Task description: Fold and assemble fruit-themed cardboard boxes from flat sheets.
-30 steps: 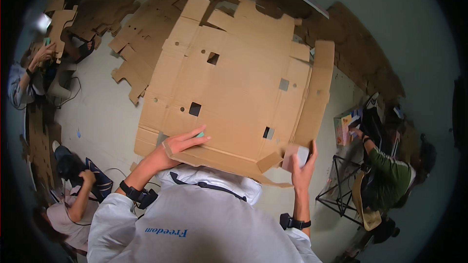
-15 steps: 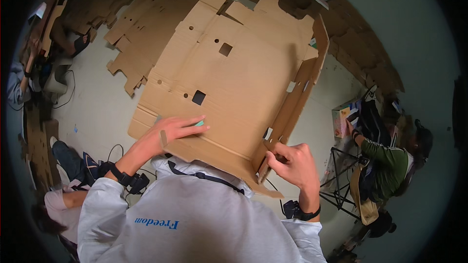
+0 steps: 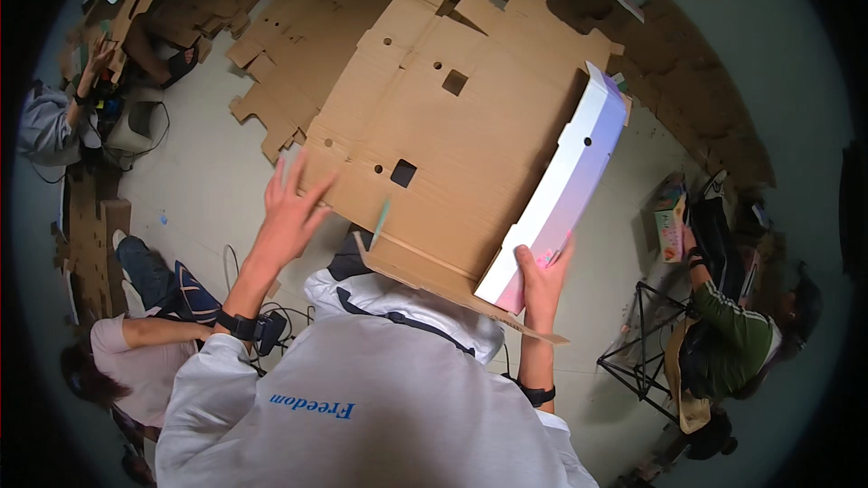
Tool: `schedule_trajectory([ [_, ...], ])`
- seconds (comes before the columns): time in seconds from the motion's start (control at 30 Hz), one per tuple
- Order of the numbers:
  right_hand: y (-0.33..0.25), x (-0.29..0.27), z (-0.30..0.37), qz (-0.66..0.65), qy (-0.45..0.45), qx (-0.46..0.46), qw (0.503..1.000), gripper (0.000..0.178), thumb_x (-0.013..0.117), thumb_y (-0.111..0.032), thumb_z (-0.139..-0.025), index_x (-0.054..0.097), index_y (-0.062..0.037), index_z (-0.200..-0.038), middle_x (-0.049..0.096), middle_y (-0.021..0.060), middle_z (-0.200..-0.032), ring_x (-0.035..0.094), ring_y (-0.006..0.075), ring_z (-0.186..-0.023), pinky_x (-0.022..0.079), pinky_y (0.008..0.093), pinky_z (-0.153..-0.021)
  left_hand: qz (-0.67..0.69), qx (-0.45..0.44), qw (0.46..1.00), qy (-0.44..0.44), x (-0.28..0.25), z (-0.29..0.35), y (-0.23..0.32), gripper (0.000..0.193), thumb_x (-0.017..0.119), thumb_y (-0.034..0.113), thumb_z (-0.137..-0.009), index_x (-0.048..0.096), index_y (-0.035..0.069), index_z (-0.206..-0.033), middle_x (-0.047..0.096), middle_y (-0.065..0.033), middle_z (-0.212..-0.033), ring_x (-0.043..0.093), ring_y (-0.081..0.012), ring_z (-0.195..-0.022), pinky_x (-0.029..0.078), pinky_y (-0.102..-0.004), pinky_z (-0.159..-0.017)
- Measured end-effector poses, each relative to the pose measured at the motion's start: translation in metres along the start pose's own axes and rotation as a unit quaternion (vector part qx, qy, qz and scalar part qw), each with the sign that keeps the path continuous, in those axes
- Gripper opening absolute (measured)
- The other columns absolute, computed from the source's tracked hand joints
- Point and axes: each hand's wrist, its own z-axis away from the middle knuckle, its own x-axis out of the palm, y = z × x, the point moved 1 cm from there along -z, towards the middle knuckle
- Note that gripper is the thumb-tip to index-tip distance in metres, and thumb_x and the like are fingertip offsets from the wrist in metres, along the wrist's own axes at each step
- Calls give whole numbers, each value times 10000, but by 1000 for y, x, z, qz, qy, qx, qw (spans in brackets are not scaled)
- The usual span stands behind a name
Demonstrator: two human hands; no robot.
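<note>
A large brown cardboard box blank [image 3: 470,145] lies opened out in front of me, with square cutouts and small round holes. Along its right edge a folded side wall [image 3: 565,176] shows a white and purple printed face. My right hand [image 3: 542,276] grips the near end of that wall, thumb on top and fingers on the outer side. My left hand [image 3: 291,212] is open, fingers spread, by the left edge of the blank; whether it touches the board I cannot tell. The near flap [image 3: 425,271] tilts up by my waist, with a thin green strip at its left end.
Flattened cardboard sheets [image 3: 280,54] cover the floor at the far left. On the right a person in a green sleeve [image 3: 737,325] handles a colourful box [image 3: 671,221] beside a black metal frame [image 3: 637,343]. Other people sit at the left, near cables.
The right side wall has folded inward, so its printed face now shows. My right hand shifted from a corner to gripping this wall. My left hand left the near flap and moved left, fingers spreading.
</note>
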Motion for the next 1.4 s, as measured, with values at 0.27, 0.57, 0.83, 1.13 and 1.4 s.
schedule_trajectory([
  [0.27,13,3,12,-123,-83,143,979,850,824,-87,-895,331,35,-1577,563,181,-1390,580,264,-1248,460,384,-1092,722,-268,625,-132,-34,8,-39,629,674,93,-975,503,107,-1580,486,-141,-1560,587,-235,-1332,511,-346,-1090],
  [0.57,3,-5,13,-169,-129,187,959,847,795,-21,-893,310,32,-1585,540,196,-1432,568,268,-1288,479,385,-1093,296,-6,955,-18,-116,-29,36,729,775,88,-846,572,175,-1541,720,-134,-914,688,-296,-750,558,-367,-702],
  [0.83,10,11,5,-146,-112,196,963,813,807,-32,-887,348,17,-1557,547,180,-1438,583,254,-1279,481,375,-1094,281,242,915,-160,-69,-65,103,168,672,181,-997,730,117,-1140,650,-91,-920,662,-271,-896,554,-407,-728],
  [1.13,10,-10,-25,-340,-165,270,886,848,814,-18,-869,348,-9,-1578,579,165,-1410,600,234,-1280,503,383,-1080,186,312,903,-229,-84,-60,84,561,669,-53,-800,712,138,-1326,497,-86,-1593,371,-306,-1544,394,-454,-1236],
  [1.4,7,-1,-38,-261,-225,175,922,839,816,-32,-879,343,6,-1571,601,144,-1373,619,217,-1226,519,358,-1050,399,152,894,-133,-80,-44,82,507,910,248,-798,697,118,-1240,480,-95,-1593,376,-387,-1494,347,-534,-1215],
])
